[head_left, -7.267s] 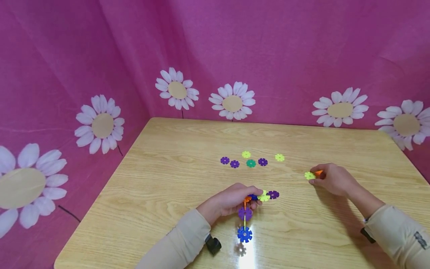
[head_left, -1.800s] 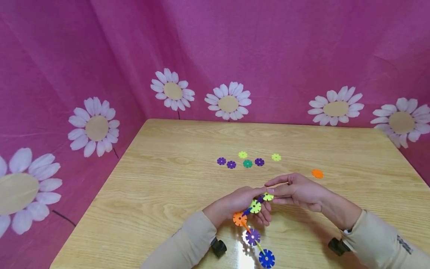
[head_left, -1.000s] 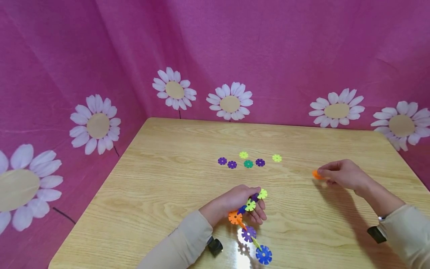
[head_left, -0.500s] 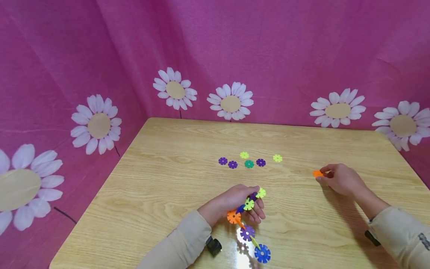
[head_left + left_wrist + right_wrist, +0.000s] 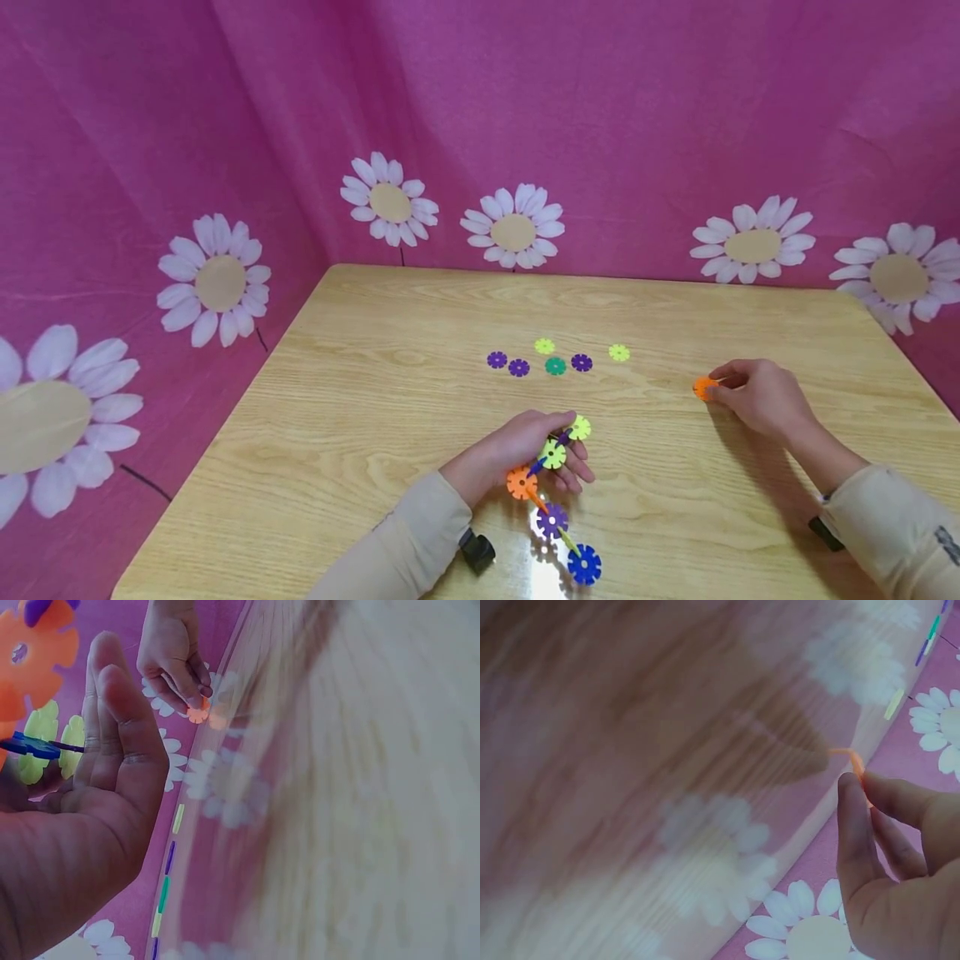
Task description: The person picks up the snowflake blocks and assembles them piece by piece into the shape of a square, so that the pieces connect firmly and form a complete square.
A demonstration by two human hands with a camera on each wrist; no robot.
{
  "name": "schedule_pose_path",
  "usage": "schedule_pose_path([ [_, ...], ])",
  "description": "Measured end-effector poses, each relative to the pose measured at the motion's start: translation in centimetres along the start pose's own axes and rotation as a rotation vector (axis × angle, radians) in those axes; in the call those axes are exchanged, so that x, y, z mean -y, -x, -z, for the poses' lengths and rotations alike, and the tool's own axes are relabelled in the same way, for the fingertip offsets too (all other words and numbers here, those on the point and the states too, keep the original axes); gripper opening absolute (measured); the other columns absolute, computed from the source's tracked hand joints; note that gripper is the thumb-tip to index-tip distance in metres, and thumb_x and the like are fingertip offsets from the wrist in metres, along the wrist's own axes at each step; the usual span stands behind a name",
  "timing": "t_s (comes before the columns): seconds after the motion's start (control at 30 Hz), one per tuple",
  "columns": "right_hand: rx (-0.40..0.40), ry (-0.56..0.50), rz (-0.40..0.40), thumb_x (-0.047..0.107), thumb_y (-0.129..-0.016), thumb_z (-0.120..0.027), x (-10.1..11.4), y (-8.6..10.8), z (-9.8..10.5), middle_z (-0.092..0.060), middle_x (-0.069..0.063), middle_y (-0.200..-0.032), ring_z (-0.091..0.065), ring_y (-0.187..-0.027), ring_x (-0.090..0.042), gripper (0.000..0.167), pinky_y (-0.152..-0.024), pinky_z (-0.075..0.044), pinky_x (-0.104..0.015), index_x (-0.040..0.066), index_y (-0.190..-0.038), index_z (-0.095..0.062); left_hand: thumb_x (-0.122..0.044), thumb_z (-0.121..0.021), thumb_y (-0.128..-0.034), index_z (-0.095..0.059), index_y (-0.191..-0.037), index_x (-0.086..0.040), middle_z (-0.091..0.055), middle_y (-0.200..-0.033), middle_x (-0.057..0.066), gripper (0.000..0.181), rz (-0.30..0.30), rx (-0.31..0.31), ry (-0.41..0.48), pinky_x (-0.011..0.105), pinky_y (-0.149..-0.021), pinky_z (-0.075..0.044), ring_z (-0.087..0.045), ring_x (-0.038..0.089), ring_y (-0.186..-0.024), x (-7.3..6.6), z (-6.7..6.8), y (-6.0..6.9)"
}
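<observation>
Left hand [image 5: 517, 442] grips the disc chain [image 5: 537, 500]; right hand [image 5: 765, 398] pinches one orange disc [image 5: 701, 388].
I count nine discs showing in the chain; I'd steady its end and hold the orange disc, at the table's [image 5: 360, 358] right side, by its rim. Farther off lie three purple discs [image 5: 497, 360], two yellow discs [image 5: 618, 352], one green disc [image 5: 555, 367].

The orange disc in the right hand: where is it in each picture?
Head: orange disc, right of centre.
Left wrist: orange disc, upper part, left of centre.
Right wrist: orange disc, right of centre, seen nearly edge-on.
Shared landmark: the right hand pinching it.
</observation>
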State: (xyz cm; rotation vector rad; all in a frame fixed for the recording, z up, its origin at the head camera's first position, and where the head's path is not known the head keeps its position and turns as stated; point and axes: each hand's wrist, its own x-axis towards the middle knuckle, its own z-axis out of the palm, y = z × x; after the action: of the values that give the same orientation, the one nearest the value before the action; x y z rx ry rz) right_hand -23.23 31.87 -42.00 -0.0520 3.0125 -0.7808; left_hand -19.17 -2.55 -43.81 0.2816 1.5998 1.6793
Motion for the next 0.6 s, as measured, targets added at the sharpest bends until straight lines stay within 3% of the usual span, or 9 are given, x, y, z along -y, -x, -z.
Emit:
schedule_pose_path([
  [0.3,0.018,-0.113,0.013,0.019,-0.090,-0.072,1.1,0.9,-0.2,-0.074,-0.013,-0.096,-0.062,-0.079,-0.015,0.031,-0.059,-0.049,-0.023,-0.002,-0.113,-0.071,-0.041,-0.035,-0.1071,-0.064,-0.100,0.005,-0.073,-0.101,0.027,0.054,0.004,-0.008,0.013,0.024,-0.060,-0.057,-0.072,0.015,-0.064,-0.1,0.0,0.1],
  [0.6,0.042,-0.166,0.034,0.019,-0.089,-0.075,2.8,2.1,-0.2,-0.073,-0.015,-0.099,-0.061,-0.078,-0.016,0.033,-0.054,-0.049,-0.024,-0.002,-0.114,-0.072,-0.041,-0.036,-0.1068,-0.064,-0.097,0.002,-0.073,-0.101,0.027,0.053,0.012,-0.011,0.030,0.024,-0.060,-0.057,-0.072,0.016,-0.065,-0.2,0.0,0.1],
])
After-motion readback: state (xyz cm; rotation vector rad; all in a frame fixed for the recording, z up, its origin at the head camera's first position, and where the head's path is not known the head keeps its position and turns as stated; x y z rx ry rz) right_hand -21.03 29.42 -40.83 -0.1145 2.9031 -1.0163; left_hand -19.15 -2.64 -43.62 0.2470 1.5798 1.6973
